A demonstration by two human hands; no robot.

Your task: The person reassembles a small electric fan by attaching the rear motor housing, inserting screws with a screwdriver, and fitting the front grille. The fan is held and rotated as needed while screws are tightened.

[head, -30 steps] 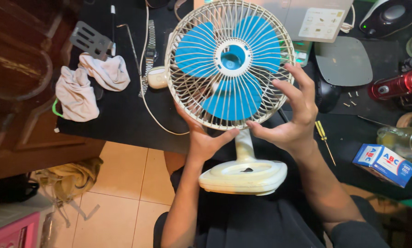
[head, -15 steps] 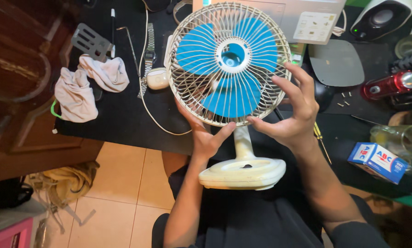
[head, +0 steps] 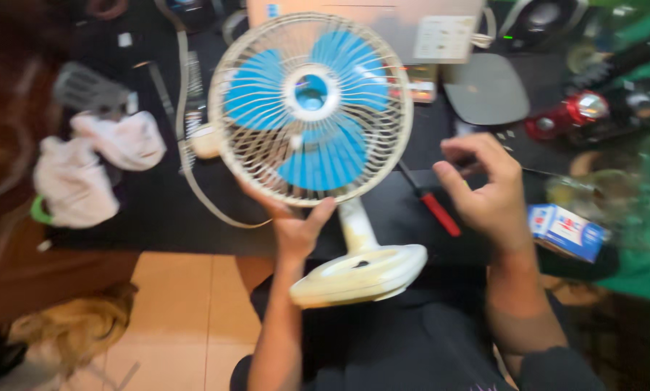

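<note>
A small cream desk fan (head: 310,108) with blue blades and a wire cage stands on my lap, its oval base (head: 361,274) resting on my dark trousers. My left hand (head: 292,221) grips the lower edge of the cage from behind. My right hand (head: 488,188) has come off the fan and hovers to its right above the black desk, fingers curled with nothing in them. A red-handled screwdriver (head: 435,208) lies on the desk between the fan and that hand. The frame is motion-blurred.
White cloths (head: 86,163) lie at the left on the black desk (head: 158,210). A red cylinder (head: 567,116), a grey pad (head: 488,90), a blue and white box (head: 567,232) and a glass jar (head: 593,192) crowd the right. Tiled floor (head: 187,311) shows below.
My right hand let go of the fan cage and moved right. The view shifted, so the fan and desk items slid left, and the fan tilted slightly.
</note>
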